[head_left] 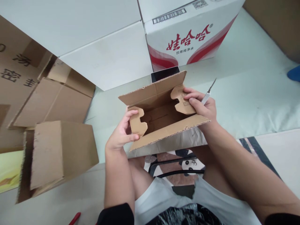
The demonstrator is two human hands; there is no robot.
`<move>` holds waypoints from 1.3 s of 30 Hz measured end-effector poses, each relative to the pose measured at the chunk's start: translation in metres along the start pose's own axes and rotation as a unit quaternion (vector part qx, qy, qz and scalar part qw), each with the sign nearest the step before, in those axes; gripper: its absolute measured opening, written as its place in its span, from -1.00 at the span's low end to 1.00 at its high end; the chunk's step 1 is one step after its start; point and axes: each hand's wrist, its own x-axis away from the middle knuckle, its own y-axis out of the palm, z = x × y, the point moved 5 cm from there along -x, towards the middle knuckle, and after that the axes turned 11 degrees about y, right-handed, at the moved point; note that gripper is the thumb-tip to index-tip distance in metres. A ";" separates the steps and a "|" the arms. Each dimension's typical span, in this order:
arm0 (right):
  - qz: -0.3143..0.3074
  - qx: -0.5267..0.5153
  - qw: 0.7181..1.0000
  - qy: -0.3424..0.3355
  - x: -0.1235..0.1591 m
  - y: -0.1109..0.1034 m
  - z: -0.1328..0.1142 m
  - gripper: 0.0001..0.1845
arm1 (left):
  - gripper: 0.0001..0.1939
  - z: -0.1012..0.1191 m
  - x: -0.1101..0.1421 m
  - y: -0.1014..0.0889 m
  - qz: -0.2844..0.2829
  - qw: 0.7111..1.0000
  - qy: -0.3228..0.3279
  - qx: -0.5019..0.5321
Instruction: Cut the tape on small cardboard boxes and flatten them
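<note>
Over pale green cloth [260,103], near its front edge, holds an open cardboard box [161,89]. Grips the left flap [138,122] in the half-closed left hand [120,129]; pinches the right flap [181,100] with the right hand [204,105], also clasping a white-handled blade [206,97]. Faces a red-lettered white carton [187,51], with brown boxes [79,147] leftward.

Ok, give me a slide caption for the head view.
Left hand and right hand hold end flaps of an open cardboard box, the right also a white-handled craft knife.
</note>
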 end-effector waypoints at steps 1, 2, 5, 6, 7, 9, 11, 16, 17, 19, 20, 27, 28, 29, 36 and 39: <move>0.001 0.000 1.000 0.001 0.000 0.000 0.000 -0.89 | -0.21 -0.001 -0.001 0.000 0.001 1.000 0.000 -0.003; 0.002 -0.002 1.000 0.002 0.000 0.001 0.000 -0.89 | -0.22 -0.001 -0.002 -0.001 0.005 1.000 0.005 -0.009; 0.005 -0.009 1.000 -0.003 0.000 0.002 0.002 -0.88 | -0.26 -0.001 -0.005 -0.003 0.023 0.999 0.028 -0.039; 0.006 -0.010 1.000 -0.003 0.000 0.002 0.002 -0.87 | -0.27 -0.001 -0.005 -0.003 0.027 0.998 0.034 -0.044; 0.006 -0.011 1.000 -0.002 -0.001 0.002 0.002 -0.87 | -0.28 -0.001 -0.006 -0.003 0.029 0.998 0.035 -0.044; 0.004 -0.010 1.000 0.001 -0.001 0.002 0.003 -0.87 | -0.28 -0.001 -0.006 -0.002 0.029 0.998 0.029 -0.039; 0.003 -0.006 1.000 0.000 0.000 0.002 0.003 -0.88 | -0.29 -0.002 -0.006 -0.001 0.034 0.999 0.021 -0.034; 0.006 -0.003 1.000 -0.001 0.000 0.002 0.002 -0.88 | -0.30 -0.006 -0.004 -0.002 0.057 0.998 0.003 -0.029; 0.005 -0.005 1.000 0.000 0.000 0.002 0.002 -0.87 | -0.30 -0.007 -0.003 -0.002 0.059 0.998 0.001 -0.030; 0.004 -0.009 1.000 0.001 0.000 0.003 0.002 -0.88 | -0.30 -0.008 -0.003 -0.003 0.061 0.998 -0.004 -0.033; 0.004 -0.009 1.000 0.000 0.000 0.003 0.002 -0.88 | -0.30 -0.009 -0.003 -0.004 0.062 0.998 -0.006 -0.033; 0.007 0.004 1.000 -0.012 0.000 0.003 0.002 -0.88 | -0.31 -0.015 -0.005 -0.004 0.083 0.996 -0.008 -0.009; 0.006 0.006 1.000 -0.014 0.000 0.003 0.002 -0.88 | -0.32 -0.016 -0.006 -0.004 0.089 0.996 -0.005 -0.007; 0.004 0.007 1.000 -0.015 0.000 0.003 0.002 -0.87 | -0.33 -0.016 -0.007 -0.005 0.096 0.995 -0.002 -0.006; -0.008 0.007 1.000 -0.019 -0.001 0.002 0.003 -0.87 | -0.61 -0.016 -0.013 -0.007 0.134 0.990 0.016 -0.032; -0.010 0.006 1.000 -0.021 -0.001 0.002 0.004 -0.87 | -0.68 -0.017 -0.013 -0.007 0.143 0.989 0.018 -0.040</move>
